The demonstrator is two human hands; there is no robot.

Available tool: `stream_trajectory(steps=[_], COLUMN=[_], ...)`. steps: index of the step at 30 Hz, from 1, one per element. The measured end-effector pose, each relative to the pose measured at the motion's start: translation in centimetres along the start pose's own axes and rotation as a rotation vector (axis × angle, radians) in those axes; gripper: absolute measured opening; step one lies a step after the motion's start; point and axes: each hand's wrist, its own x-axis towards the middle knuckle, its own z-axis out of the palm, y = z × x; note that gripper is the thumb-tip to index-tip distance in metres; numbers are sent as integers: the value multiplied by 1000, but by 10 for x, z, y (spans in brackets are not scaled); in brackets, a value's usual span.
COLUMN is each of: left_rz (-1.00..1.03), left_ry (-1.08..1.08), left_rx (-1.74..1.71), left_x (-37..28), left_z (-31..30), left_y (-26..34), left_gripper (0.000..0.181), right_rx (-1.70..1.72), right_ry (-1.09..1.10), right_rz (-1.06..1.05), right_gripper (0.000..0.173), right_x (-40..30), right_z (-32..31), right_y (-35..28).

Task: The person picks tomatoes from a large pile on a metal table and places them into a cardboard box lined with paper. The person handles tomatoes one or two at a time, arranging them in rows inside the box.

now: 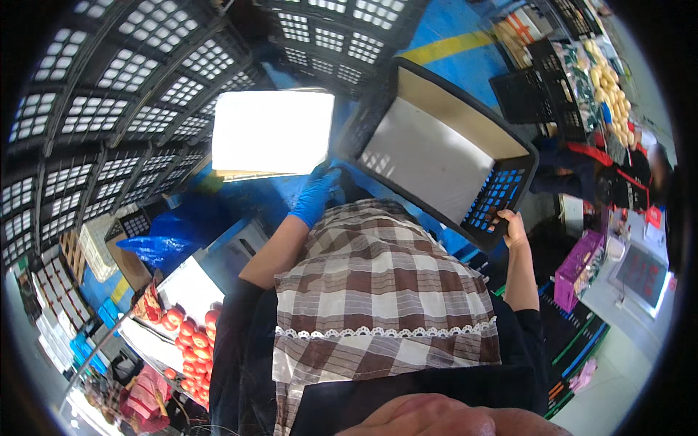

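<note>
My left hand (316, 191), in a blue glove, grips the lower right corner of white sheets (274, 132), likely cardboard. Bright light washes out their top face, and brownish edges show beneath. My right hand (511, 228) is bare and holds the near right corner of a black plastic crate (463, 98). The crate is tilted, with its open side facing me. A greyish white sheet (425, 155) covers its bottom and a tan liner (444, 103) runs along its far wall. Bare blue-lit lattice shows at the crate's right end.
Black lattice crates (131, 76) rise high in front and to the left. Tomatoes (193, 349) lie on a table at lower left, near a person in pink (146, 400). On the right are a purple crate (579, 270), a person in dark clothes (621, 174) and pale produce (608, 90).
</note>
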Motion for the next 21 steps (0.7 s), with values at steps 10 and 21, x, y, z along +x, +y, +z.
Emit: stream_trajectory(steps=[10, 21], left_rz=[-209, -53], left_ry=[118, 162], left_rx=[223, 670], left_x=[78, 69], left_z=[-77, -9], left_y=[-67, -28], left_gripper=[43, 36], right_rx=[426, -171], right_ry=[61, 248], right_rz=[183, 72], right_gripper=[12, 34], right_x=[179, 343], right_z=[32, 138], right_y=[107, 113])
